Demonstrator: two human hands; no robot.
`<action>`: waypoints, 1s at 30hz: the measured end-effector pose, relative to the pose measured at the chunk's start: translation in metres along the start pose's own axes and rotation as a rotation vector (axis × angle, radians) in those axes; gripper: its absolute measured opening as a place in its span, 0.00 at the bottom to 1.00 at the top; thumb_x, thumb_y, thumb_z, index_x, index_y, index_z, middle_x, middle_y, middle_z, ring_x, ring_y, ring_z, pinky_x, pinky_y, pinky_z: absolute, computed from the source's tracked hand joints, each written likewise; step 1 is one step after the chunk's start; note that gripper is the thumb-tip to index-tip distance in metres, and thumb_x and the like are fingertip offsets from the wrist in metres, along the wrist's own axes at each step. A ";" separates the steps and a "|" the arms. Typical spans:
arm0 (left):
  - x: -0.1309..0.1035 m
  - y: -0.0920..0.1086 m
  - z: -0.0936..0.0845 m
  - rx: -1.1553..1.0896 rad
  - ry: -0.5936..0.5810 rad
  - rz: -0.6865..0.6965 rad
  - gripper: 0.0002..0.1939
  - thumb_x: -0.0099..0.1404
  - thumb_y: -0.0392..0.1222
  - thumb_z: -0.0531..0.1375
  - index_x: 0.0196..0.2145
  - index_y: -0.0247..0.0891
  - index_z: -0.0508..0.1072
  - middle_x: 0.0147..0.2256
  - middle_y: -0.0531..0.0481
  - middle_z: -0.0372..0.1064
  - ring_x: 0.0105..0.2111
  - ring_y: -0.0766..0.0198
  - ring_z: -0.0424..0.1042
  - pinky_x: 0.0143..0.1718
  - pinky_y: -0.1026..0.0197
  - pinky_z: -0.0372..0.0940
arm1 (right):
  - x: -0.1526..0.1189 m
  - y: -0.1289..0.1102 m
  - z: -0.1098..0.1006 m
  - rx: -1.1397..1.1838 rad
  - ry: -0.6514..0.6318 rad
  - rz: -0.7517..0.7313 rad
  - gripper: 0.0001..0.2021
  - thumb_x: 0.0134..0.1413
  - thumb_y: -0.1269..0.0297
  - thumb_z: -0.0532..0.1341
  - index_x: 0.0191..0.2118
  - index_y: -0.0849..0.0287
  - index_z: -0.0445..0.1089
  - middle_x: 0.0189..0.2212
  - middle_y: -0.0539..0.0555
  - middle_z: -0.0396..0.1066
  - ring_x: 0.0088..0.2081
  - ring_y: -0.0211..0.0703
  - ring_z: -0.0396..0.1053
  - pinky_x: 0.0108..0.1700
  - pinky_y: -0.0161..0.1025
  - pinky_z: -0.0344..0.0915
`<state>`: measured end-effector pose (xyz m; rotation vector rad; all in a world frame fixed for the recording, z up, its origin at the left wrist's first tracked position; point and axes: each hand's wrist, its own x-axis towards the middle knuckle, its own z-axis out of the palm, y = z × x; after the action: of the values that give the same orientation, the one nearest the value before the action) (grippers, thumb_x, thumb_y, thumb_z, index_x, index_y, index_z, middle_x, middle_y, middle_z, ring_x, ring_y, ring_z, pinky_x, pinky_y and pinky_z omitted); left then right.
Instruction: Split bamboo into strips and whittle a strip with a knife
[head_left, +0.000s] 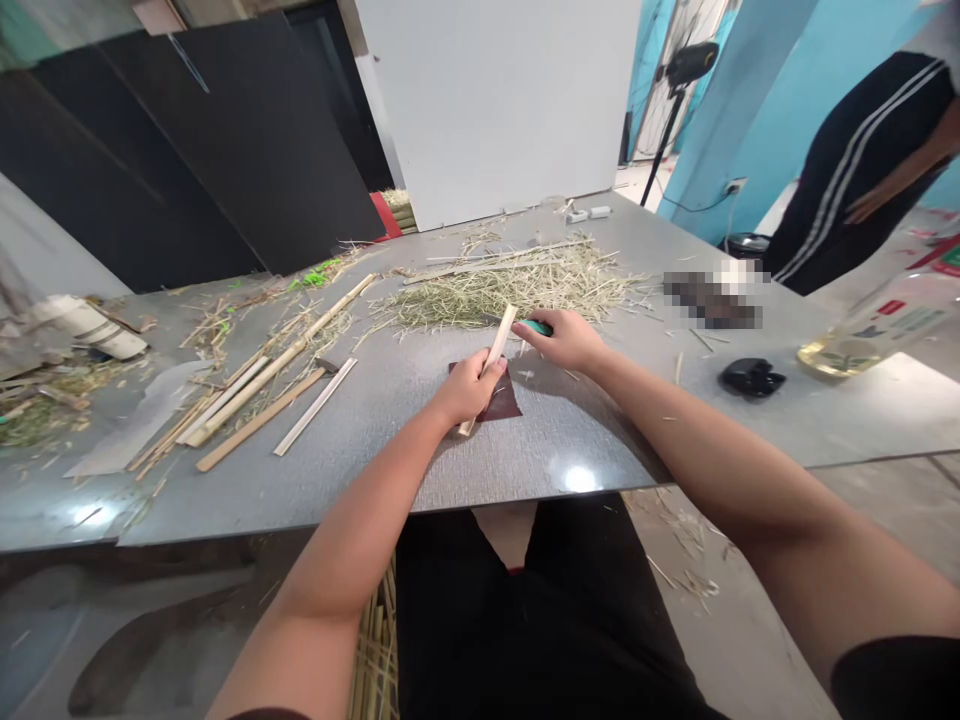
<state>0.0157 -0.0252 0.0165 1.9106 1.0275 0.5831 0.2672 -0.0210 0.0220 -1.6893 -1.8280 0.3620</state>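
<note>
My left hand [471,388] is closed around a pale bamboo strip [500,335], which slants upward away from me. Under that hand lies a dark brown sheet [508,402], flat on the grey table [397,430]. The green handle of a knife [537,327] is gripped in my right hand [568,342], just right of the strip's upper end. Its thin blade points left toward the strip; whether it touches the wood I cannot tell. Behind both hands spreads a heap of bamboo shavings [517,285].
To the left lie a long bamboo pole [300,342], a hammer [262,418] and another strip [315,407]. At right sit a black object [752,378] and a bottle of yellowish liquid [862,335]. A person in black striped trousers [847,170] stands beyond the table's right side.
</note>
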 end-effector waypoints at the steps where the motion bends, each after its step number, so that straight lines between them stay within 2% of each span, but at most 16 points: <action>1: 0.000 0.000 0.000 0.002 0.000 0.001 0.23 0.79 0.64 0.54 0.39 0.41 0.65 0.23 0.55 0.63 0.25 0.69 0.61 0.31 0.62 0.53 | 0.000 0.000 0.000 0.005 0.009 0.008 0.36 0.70 0.25 0.54 0.41 0.57 0.76 0.34 0.55 0.75 0.33 0.36 0.61 0.40 0.39 0.51; 10: -0.003 0.004 -0.003 0.069 -0.032 -0.018 0.18 0.78 0.60 0.57 0.44 0.41 0.70 0.25 0.52 0.68 0.28 0.67 0.67 0.34 0.62 0.57 | 0.002 0.003 0.003 0.036 0.024 0.022 0.37 0.70 0.24 0.54 0.39 0.59 0.74 0.32 0.55 0.73 0.33 0.36 0.60 0.40 0.40 0.51; 20: -0.002 0.004 0.001 -0.037 -0.026 -0.057 0.21 0.76 0.63 0.58 0.46 0.41 0.70 0.22 0.55 0.65 0.22 0.69 0.63 0.28 0.61 0.56 | 0.001 0.001 0.003 0.042 0.035 0.025 0.36 0.70 0.25 0.55 0.38 0.59 0.72 0.33 0.56 0.71 0.34 0.37 0.60 0.40 0.40 0.51; 23: 0.001 0.003 0.000 -0.054 0.016 -0.068 0.21 0.76 0.63 0.59 0.42 0.41 0.69 0.21 0.56 0.63 0.20 0.70 0.61 0.27 0.61 0.54 | 0.002 0.001 0.003 0.029 0.099 0.079 0.36 0.70 0.25 0.55 0.37 0.59 0.70 0.32 0.57 0.70 0.34 0.37 0.59 0.40 0.40 0.50; 27: 0.004 0.003 -0.003 -0.060 0.112 -0.044 0.20 0.75 0.61 0.61 0.41 0.39 0.71 0.23 0.54 0.64 0.25 0.69 0.62 0.30 0.62 0.55 | 0.003 0.002 0.001 0.066 0.173 0.097 0.36 0.69 0.24 0.56 0.36 0.60 0.67 0.30 0.55 0.67 0.33 0.36 0.57 0.39 0.40 0.50; 30: 0.004 0.002 -0.003 -0.058 0.111 -0.029 0.21 0.74 0.62 0.61 0.42 0.39 0.73 0.24 0.53 0.64 0.27 0.68 0.62 0.32 0.62 0.55 | 0.004 0.001 0.001 0.171 0.187 0.106 0.37 0.65 0.24 0.60 0.33 0.61 0.61 0.27 0.52 0.60 0.31 0.33 0.53 0.37 0.40 0.49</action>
<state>0.0169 -0.0211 0.0195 1.8265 1.0951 0.7013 0.2676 -0.0168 0.0215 -1.6471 -1.5329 0.3798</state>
